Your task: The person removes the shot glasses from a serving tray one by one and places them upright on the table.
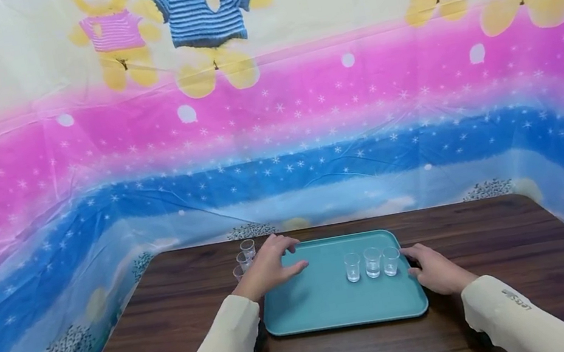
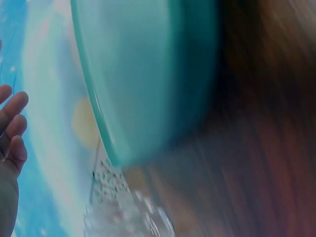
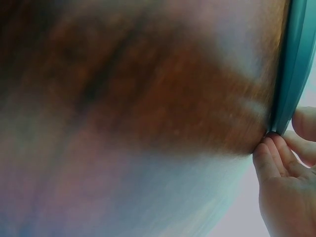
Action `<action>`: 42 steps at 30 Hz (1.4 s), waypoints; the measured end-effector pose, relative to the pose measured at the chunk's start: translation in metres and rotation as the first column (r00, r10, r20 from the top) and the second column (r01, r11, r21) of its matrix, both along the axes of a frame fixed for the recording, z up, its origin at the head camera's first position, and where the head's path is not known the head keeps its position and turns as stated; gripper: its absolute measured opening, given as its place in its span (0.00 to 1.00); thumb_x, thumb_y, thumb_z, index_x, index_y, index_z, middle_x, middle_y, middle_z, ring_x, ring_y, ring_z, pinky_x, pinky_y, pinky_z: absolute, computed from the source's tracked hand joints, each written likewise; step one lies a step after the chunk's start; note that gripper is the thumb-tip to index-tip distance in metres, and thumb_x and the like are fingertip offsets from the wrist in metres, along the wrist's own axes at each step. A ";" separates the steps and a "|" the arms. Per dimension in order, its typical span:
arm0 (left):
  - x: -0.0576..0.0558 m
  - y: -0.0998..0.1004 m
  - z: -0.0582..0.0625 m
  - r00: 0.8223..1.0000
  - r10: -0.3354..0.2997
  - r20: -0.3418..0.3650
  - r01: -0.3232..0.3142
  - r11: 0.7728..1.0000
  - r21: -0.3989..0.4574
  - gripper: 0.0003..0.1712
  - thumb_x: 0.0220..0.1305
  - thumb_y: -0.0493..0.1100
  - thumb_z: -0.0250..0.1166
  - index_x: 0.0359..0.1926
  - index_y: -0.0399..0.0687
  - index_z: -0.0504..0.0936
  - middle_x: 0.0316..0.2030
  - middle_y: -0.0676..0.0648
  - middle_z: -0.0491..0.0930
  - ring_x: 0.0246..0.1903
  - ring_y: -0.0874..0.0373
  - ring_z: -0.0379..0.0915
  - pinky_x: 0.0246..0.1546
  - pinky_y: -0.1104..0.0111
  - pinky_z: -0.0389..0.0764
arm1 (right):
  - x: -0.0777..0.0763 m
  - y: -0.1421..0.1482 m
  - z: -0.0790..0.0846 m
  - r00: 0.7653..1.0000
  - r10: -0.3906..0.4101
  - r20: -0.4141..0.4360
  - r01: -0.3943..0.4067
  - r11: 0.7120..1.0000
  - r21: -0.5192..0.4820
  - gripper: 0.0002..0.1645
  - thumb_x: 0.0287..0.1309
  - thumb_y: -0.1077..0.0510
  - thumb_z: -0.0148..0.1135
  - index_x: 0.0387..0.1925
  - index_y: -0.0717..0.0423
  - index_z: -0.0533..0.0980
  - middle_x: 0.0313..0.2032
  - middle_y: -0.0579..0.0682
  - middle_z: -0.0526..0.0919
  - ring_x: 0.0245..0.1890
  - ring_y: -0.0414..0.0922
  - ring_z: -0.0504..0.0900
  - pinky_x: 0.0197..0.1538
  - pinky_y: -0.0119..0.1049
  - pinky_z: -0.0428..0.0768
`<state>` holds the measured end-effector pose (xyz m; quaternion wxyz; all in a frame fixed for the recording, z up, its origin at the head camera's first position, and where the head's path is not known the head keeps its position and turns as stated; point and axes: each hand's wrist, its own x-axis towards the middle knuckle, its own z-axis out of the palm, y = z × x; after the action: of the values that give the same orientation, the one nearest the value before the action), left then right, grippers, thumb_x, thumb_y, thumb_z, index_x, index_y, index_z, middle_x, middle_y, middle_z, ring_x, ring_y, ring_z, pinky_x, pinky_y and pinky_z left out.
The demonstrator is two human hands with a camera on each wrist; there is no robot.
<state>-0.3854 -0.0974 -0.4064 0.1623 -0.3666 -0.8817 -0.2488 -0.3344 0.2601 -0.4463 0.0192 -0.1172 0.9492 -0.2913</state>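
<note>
My left hand (image 1: 270, 267) hovers over the left part of a teal tray (image 1: 331, 310), fingers loosely spread and nothing between them. Its relaxed fingers (image 2: 17, 113) show at the edge of the left wrist view, which is blurred. At the tray's right rim is my right hand (image 1: 435, 268), its fingertips touching the edge. The right wrist view shows these fingers (image 3: 269, 158) against the side of the tray (image 3: 294, 64). Three small clear glasses, including a middle glass (image 1: 373, 263), stand upright in a row on the tray's right half.
More clear glasses (image 1: 247, 248) stand in a line on the dark wooden table (image 1: 193, 313), left of the tray and partly hidden by the left hand. A printed cloth (image 1: 272, 116) with bears and snowflakes surrounds the table's back and sides.
</note>
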 end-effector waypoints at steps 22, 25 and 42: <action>0.006 0.079 0.001 0.985 -0.040 0.167 0.063 0.988 -0.139 0.24 0.59 0.54 0.67 0.53 0.47 0.79 0.41 0.52 0.74 0.40 0.58 0.69 0.36 0.72 0.73 | -0.001 -0.003 0.000 1.000 -0.006 -0.011 0.006 1.000 0.001 0.28 0.64 0.68 0.53 0.65 0.67 0.63 0.52 0.60 0.71 0.55 0.58 0.71 0.51 0.55 0.72; 0.005 0.081 0.000 0.985 -0.033 0.172 0.057 0.989 -0.138 0.22 0.59 0.53 0.67 0.51 0.47 0.81 0.39 0.52 0.74 0.38 0.59 0.68 0.35 0.72 0.73 | -0.001 -0.004 0.000 1.000 0.000 -0.008 0.000 1.000 -0.004 0.28 0.64 0.67 0.53 0.65 0.66 0.62 0.52 0.60 0.71 0.55 0.58 0.71 0.51 0.55 0.72; 0.005 0.081 0.002 0.979 -0.068 0.192 0.092 0.989 -0.118 0.17 0.60 0.49 0.67 0.45 0.44 0.81 0.38 0.48 0.76 0.36 0.61 0.67 0.35 0.74 0.72 | 0.000 0.001 -0.002 1.000 -0.011 0.002 0.011 1.000 -0.005 0.29 0.64 0.67 0.53 0.65 0.66 0.62 0.52 0.59 0.71 0.55 0.57 0.71 0.52 0.55 0.71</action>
<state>-0.3804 -0.0166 -0.4043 0.0448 -0.3865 -0.8915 -0.2321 -0.3348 0.2615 -0.4481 0.0182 -0.1118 0.9492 -0.2937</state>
